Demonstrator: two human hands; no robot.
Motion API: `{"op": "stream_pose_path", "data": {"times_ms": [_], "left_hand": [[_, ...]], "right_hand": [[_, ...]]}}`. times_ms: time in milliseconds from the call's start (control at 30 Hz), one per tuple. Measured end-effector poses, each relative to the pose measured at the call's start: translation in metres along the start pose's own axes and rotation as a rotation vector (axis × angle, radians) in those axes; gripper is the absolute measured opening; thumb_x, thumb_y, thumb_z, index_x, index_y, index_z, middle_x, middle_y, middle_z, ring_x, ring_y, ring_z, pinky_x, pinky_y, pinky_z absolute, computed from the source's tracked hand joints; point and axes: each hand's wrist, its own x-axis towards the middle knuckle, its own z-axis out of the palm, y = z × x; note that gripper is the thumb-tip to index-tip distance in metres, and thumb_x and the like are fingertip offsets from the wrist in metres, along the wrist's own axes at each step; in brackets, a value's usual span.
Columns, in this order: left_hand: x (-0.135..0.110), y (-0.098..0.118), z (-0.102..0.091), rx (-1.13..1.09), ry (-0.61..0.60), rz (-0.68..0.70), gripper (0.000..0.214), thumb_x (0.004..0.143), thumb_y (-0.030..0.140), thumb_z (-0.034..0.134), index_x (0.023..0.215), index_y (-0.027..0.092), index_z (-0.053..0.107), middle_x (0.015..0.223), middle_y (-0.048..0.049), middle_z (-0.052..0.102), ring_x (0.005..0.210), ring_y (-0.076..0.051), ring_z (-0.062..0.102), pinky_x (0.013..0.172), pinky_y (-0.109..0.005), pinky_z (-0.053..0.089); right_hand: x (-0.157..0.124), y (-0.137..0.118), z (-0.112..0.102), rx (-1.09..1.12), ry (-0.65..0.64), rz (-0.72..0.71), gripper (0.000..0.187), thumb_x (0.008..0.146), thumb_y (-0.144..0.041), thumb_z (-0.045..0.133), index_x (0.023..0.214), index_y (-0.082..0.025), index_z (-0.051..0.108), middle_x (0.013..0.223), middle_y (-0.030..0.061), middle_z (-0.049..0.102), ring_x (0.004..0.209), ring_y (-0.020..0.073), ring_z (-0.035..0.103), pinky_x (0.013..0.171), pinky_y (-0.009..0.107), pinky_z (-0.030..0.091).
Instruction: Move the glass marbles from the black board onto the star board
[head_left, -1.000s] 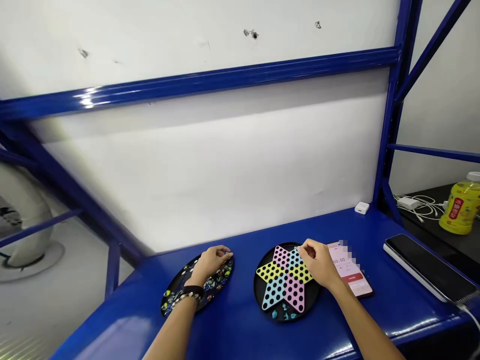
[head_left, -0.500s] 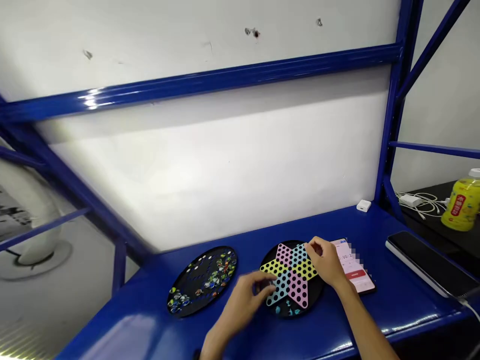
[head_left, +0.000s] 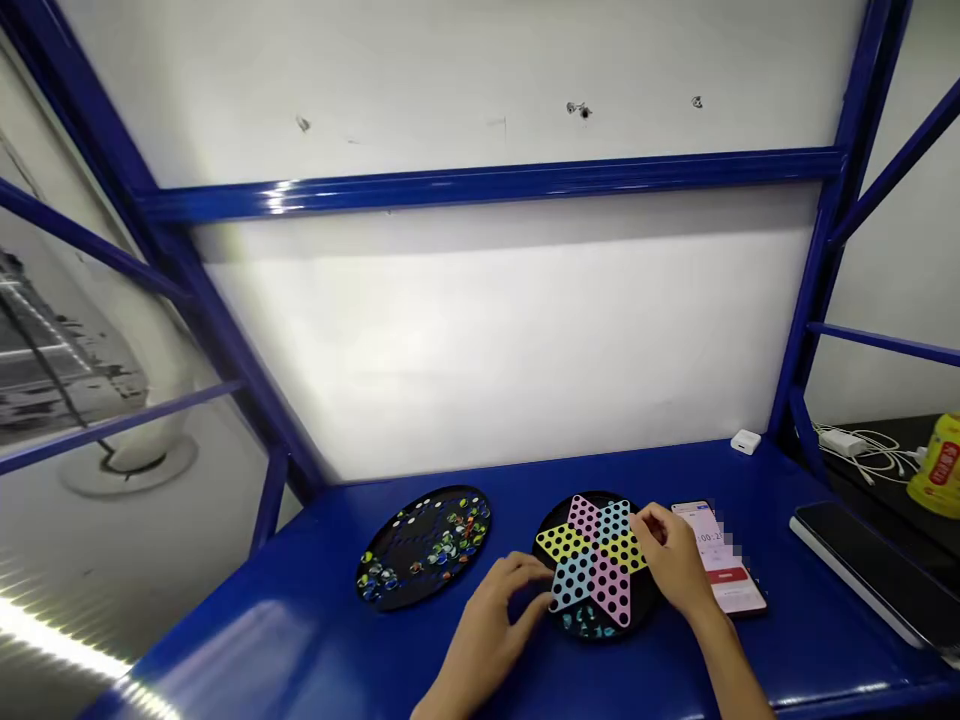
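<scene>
A six-pointed star board for Chinese checkers (head_left: 596,565), in pink, blue, yellow and black with dark holes, lies on a round black tray. My left hand (head_left: 495,620) is at its lower left edge, fingers curled against the board. Whether those fingers hold a marble is hidden. My right hand (head_left: 671,560) rests at the board's right side over the yellow point, its fingertips at the surface. Several teal marbles (head_left: 589,625) lie in the lower rim of the tray. To the left, a second round black tray (head_left: 424,548) carries several glass marbles.
A phone showing a timer (head_left: 716,555) lies just right of the board on the blue metal bench. Farther right are a black tablet (head_left: 862,565), a white charger with cables (head_left: 847,445) and a yellow bottle (head_left: 936,470). A white wall and blue shelf frame stand behind.
My left hand has left the marble tray and moved right to the board's lower left edge. The view has also shifted, and the bench sits lower in the frame.
</scene>
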Motion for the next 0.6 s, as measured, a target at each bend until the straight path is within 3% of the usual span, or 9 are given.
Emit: {"op": "stream_pose_path", "data": {"times_ms": [167, 300, 433, 600], "left_hand": [[0.002, -0.077, -0.044, 0.266, 0.266, -0.218, 0.044, 0.092, 0.048, 0.042, 0.125, 0.024, 0.060, 0.129, -0.0078, 0.062, 0.119, -0.029, 0.056, 0.106, -0.045, 0.043], [-0.003, -0.125, -0.067, 0.433, 0.241, -0.357, 0.048, 0.090, 0.044, 0.039, 0.126, 0.021, 0.060, 0.130, -0.0101, 0.063, 0.121, -0.034, 0.055, 0.104, -0.049, 0.042], [0.000, -0.138, -0.071, 0.472, 0.131, -0.322, 0.050, 0.089, 0.045, 0.037, 0.129, 0.026, 0.059, 0.133, -0.0078, 0.062, 0.121, -0.033, 0.056, 0.099, -0.048, 0.046], [0.015, -0.134, -0.073, 0.432, 0.069, -0.305, 0.048, 0.085, 0.042, 0.045, 0.128, 0.027, 0.060, 0.130, -0.0070, 0.063, 0.119, -0.032, 0.059, 0.096, -0.043, 0.048]], "right_hand": [[-0.008, -0.003, 0.001, -0.078, 0.006, 0.007, 0.036, 0.089, -0.049, 0.052, 0.065, -0.022, 0.050, 0.061, -0.0010, 0.055, 0.056, 0.0149, 0.048, 0.054, 0.026, 0.036], [-0.022, -0.006, 0.004, -0.148, -0.002, 0.002, 0.035, 0.091, -0.049, 0.049, 0.068, -0.022, 0.052, 0.066, 0.0006, 0.059, 0.060, 0.0164, 0.051, 0.056, 0.027, 0.039], [-0.044, 0.002, 0.003, -0.247, 0.058, -0.002, 0.035, 0.092, -0.049, 0.048, 0.071, -0.023, 0.056, 0.072, 0.0026, 0.062, 0.061, 0.0171, 0.052, 0.059, 0.028, 0.042], [-0.055, 0.007, 0.004, -0.311, 0.051, -0.005, 0.034, 0.093, -0.049, 0.046, 0.074, -0.024, 0.058, 0.076, 0.0033, 0.062, 0.065, 0.0177, 0.054, 0.063, 0.029, 0.046]]}}
